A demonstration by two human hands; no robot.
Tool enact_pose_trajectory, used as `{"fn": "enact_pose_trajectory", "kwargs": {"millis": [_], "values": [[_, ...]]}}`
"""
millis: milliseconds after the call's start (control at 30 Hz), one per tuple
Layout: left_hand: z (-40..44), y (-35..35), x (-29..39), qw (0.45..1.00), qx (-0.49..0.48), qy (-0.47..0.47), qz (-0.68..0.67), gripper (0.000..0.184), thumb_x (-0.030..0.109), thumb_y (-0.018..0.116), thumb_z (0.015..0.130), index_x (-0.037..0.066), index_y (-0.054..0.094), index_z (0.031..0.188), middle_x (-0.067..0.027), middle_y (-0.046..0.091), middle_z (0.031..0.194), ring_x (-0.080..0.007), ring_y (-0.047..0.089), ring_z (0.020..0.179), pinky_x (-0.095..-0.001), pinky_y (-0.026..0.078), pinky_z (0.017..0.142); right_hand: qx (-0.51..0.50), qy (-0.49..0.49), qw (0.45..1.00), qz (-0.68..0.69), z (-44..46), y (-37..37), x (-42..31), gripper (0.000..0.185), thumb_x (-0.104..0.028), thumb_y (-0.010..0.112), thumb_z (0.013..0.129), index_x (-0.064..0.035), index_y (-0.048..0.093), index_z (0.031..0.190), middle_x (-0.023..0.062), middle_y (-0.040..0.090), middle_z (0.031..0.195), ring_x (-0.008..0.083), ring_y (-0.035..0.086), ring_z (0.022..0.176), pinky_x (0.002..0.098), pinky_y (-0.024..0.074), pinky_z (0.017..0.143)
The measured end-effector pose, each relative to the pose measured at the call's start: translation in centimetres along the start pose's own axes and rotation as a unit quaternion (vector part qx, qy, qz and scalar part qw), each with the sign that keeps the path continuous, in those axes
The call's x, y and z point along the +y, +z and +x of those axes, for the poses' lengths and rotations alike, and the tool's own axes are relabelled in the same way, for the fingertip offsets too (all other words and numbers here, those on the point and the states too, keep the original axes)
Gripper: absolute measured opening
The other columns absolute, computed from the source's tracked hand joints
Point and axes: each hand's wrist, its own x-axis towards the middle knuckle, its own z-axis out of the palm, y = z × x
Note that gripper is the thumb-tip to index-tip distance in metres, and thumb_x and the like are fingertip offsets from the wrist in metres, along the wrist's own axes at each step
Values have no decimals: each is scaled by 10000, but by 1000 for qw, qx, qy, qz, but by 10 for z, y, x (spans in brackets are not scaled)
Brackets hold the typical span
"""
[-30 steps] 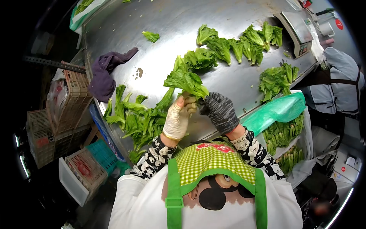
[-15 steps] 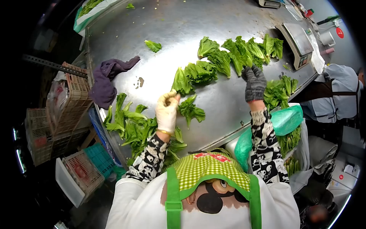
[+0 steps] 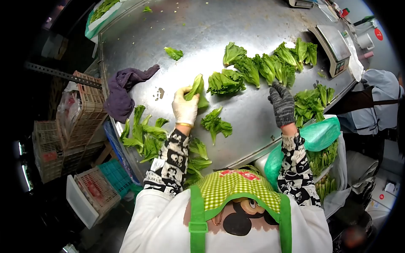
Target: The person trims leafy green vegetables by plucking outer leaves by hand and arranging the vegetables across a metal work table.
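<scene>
My left hand (image 3: pixel 185 106), in a pale glove, is closed round a lettuce piece (image 3: pixel 196 90) over the metal table. My right hand (image 3: pixel 282 103), in a dark grey knit glove, is at the near edge of a row of lettuce heads (image 3: pixel 270 67); its fingers are close together, and whether they touch a leaf is hard to tell. Between the hands lie a lettuce bunch (image 3: pixel 226 82) and, nearer me, a small loose lettuce piece (image 3: pixel 216 125). A pile of loose leaves (image 3: pixel 147 135) is left of my left forearm.
A purple cloth (image 3: pixel 120 95) lies at the table's left edge. A scale (image 3: pixel 333 46) stands at the right, near more lettuce (image 3: pixel 310 103). Green plastic (image 3: pixel 322 133) covers part of a lettuce-filled container. Crates (image 3: pixel 86 101) stand at left; a co-worker's sleeve (image 3: pixel 375 103) is at right.
My left hand has taken hold of the lettuce piece at the row's left end and lifted it slightly. My right hand first moved right to the row and has since stayed near it.
</scene>
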Motion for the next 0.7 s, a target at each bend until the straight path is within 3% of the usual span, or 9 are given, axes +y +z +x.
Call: {"fn": "enact_pose_trajectory", "kwargs": {"millis": [67,133,200,367,467,500,567,633,700], "values": [[-15,-17,18,994,20,89,-67,277,-88,667,732,32,578,966,-93,621,992,-200,606,920,-286,491,828,-52,41,997,49,-30,8,-30,312,-138,617,917,13,582,1187,82,640,1056,120,609,850,243,521,735],[-32,-40,52,978,-1,200,-58,293,-134,625,707,31,575,943,-86,616,1002,-198,598,930,-287,486,833,-102,29,988,110,-53,22,-44,330,-172,586,934,4,574,1212,62,674,966,103,601,710,238,498,663],[-50,-54,71,972,-45,209,-102,311,-159,599,676,37,574,916,-91,622,1002,-200,601,929,-288,481,837,-178,31,976,121,-72,31,-63,365,-218,574,946,0,549,1237,67,674,974,107,608,716,235,509,686],[-67,-74,90,926,-85,365,-50,374,-154,644,605,83,571,886,-79,639,994,-269,603,950,-365,469,843,-271,60,938,208,-99,54,-90,413,-156,666,876,-1,557,1243,49,659,1018,82,607,774,227,519,685],[-74,-80,97,919,-121,375,-6,370,-150,689,647,65,569,922,-116,610,1044,-255,597,1007,-341,478,862,-300,-43,952,50,-108,58,-85,446,-142,685,860,4,549,1258,52,656,1003,80,597,801,225,517,714],[-73,-79,90,915,-110,389,-2,466,-26,769,683,49,560,1093,-111,603,1071,-255,590,1023,-344,476,881,-290,-57,955,37,-109,59,-87,406,-126,683,863,20,564,1223,70,654,984,93,605,820,234,518,733],[-81,-73,90,961,-28,274,3,619,103,809,697,24,486,1219,-112,593,1094,-251,580,1037,-347,478,890,-245,-42,963,103,-116,62,-88,367,-112,676,867,29,574,1190,82,655,986,104,612,835,242,519,741],[-85,-69,79,992,-39,108,-56,912,318,841,696,-17,330,1373,-120,574,1137,-244,545,1085,-365,464,931,-204,-35,970,132,-122,63,-86,334,-98,671,869,37,582,1162,95,657,996,113,619,848,250,521,748],[-84,-71,70,893,-205,-147,-372,858,256,841,700,-13,361,1358,-140,532,1206,-250,510,1140,-372,413,988,-169,-35,977,125,-127,65,-81,308,-85,666,870,44,586,1138,108,660,1013,121,625,859,257,523,753]]}}
